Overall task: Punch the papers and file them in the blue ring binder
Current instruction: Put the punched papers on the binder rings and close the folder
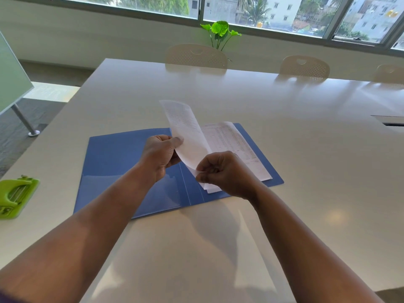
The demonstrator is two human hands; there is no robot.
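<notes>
The blue binder point(122, 162) lies open and flat on the white table point(284, 138). A stack of printed papers point(236, 145) rests on its right half. I hold one printed sheet point(185, 127) upright and curved above the binder's spine. My left hand point(159, 154) pinches its left edge between thumb and fingers. My right hand point(223, 171) pinches its lower corner, just above the near edge of the stack. The binder's rings are hidden behind the sheet and hands. A green hole punch point(15, 195) sits at the table's left edge, well apart from both hands.
Cream chairs point(196, 55) stand along the table's far side, with a green plant point(219, 31) behind them under the windows. A glass board on a metal leg point(24, 119) stands to the left. A cable hatch point(391, 122) is set into the table at right.
</notes>
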